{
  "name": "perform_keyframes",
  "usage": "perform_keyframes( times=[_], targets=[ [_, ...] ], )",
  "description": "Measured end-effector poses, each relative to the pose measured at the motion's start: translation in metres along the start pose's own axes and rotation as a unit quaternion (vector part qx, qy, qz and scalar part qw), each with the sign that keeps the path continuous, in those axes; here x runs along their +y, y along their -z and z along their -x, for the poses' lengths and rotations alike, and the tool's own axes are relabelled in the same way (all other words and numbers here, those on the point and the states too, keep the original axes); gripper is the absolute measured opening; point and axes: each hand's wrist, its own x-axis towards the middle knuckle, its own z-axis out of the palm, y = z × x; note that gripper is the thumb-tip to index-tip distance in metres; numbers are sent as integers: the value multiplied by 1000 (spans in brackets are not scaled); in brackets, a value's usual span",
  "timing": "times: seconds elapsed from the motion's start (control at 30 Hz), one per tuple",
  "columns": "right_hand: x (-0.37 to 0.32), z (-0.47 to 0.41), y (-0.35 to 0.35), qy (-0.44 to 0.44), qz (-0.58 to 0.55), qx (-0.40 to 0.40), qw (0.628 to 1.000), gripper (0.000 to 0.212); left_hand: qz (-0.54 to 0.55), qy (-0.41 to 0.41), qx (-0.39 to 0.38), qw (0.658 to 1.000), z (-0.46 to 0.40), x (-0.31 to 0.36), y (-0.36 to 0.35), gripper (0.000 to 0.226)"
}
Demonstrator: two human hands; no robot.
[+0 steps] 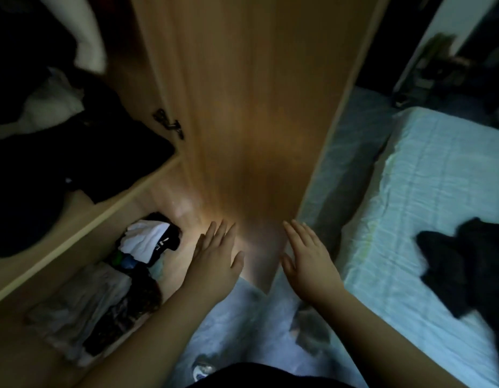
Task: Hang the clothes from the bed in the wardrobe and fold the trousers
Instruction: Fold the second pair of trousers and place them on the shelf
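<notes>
both hands are empty, so this looks like the gap between garments: one trip to the wardrobe done or pausing, the next pick-up not yet begun. the left hand (219, 254) is flat with fingers straight and close together, reaching toward the lower part of the open wardrobe door (251, 121); whether it touches the wood i cannot tell. the right hand (308, 254) is likewise flat, fingers straight and slightly spread, just beside the door's outer edge, holding nothing.

the remaining work lies to the right: a dark garment (472, 267), limp and crumpled, sits on the bed (427, 175) near its edge. whether it is trousers or a top is too dim to say. the next move likely calls for turning right and reaching across to gather it.

the door is smooth wood-grain laminate with a metal hinge (170, 123). the bed sheet is pale, wrinkled cotton-like cloth. inside the wardrobe, a shelf (83, 217) carries dark clothes, and folded fabrics (102, 298) sit below it.
</notes>
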Motion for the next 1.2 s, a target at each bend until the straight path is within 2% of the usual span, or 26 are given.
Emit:
perform_keyframes(
  times=[0.23,0.4,0.53,0.7,0.83,1.2],
  targets=[
    [158,149,68,-84,13,69,994,65,4,-84,-29,996,21,193,-108,82],
    [256,264,117,-199,20,111,973,65,12,-182,-78,980,45,331,-174,80],
    [308,333,132,-278,8,132,952,64,3,-242,-108,964,50,402,-210,73],
    [347,369,131,-349,-30,134,927,62,8,-267,-154,951,47,443,-248,66],
    [376,368,135,-374,-45,122,918,62,12,-252,-175,952,22,452,-275,63],
    [500,272,151,-399,-36,56,915,63,48,-210,-237,947,-102,496,-347,64]
  ],
)
